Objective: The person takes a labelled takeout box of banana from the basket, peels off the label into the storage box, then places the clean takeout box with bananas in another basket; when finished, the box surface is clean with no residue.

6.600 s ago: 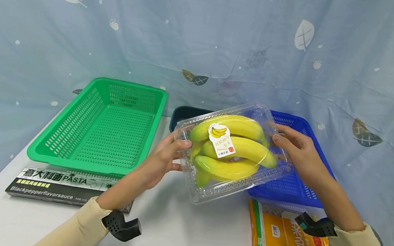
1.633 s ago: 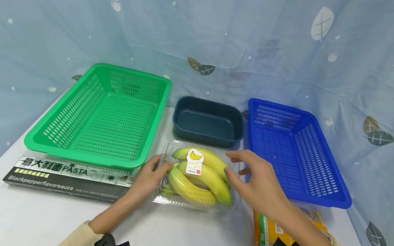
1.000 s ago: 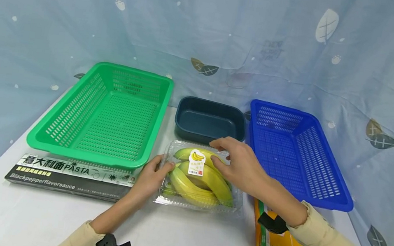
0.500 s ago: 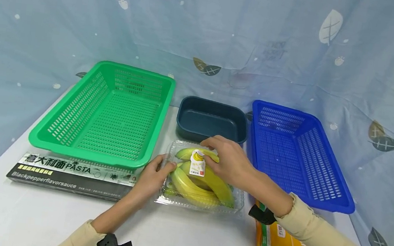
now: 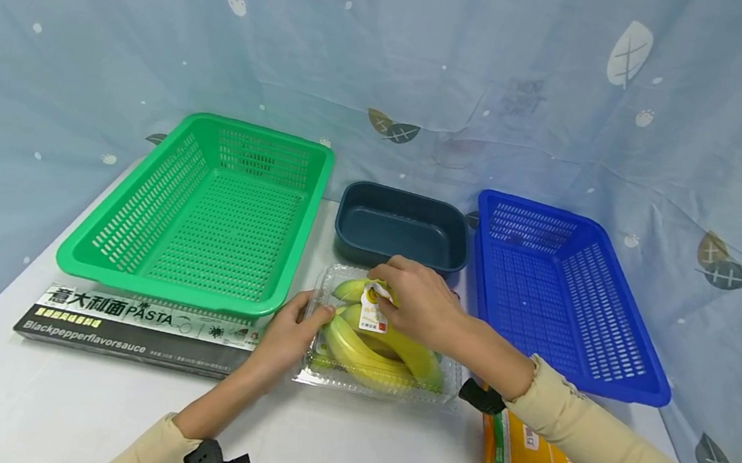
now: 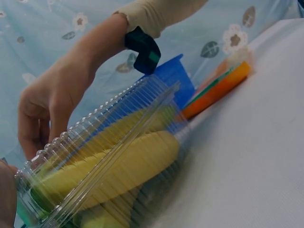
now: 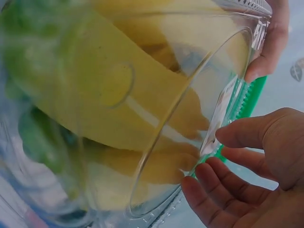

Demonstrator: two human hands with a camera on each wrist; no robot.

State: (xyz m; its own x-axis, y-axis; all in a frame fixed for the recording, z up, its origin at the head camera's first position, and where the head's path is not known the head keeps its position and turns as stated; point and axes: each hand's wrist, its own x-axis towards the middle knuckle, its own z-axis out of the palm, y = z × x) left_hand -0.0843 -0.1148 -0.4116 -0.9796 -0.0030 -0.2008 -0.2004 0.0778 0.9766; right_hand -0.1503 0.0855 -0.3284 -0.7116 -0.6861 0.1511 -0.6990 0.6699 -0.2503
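A clear plastic box [image 5: 312, 377] of bananas [image 5: 363, 366] sits on the table, its lid on. My left hand [image 5: 287, 334] grips the box's left edge, thumb on top. Over the lid, my right hand [image 5: 421, 301] pinches the upper right part of the white banana sticker [image 5: 371, 318], which looks creased there. The right wrist view shows thumb and fingers around the sticker [image 7: 219, 114] at the lid surface. In the left wrist view the right hand [image 6: 59, 95] reaches down onto the lid; the sticker is hidden there.
A green basket [image 5: 176, 292] stands at left, a dark blue tub [image 5: 396, 254] behind the box, a blue basket [image 5: 604, 383] at right. A black pasta box [image 5: 138, 345] lies front left, and an orange noodle bag [image 5: 531, 460] lies partly under the right forearm.
Both hands earlier held the box up and tilted; now it rests on the table. The right hand has moved left across the lid to the sticker, whose upper part has creased. The left hand keeps its grip.
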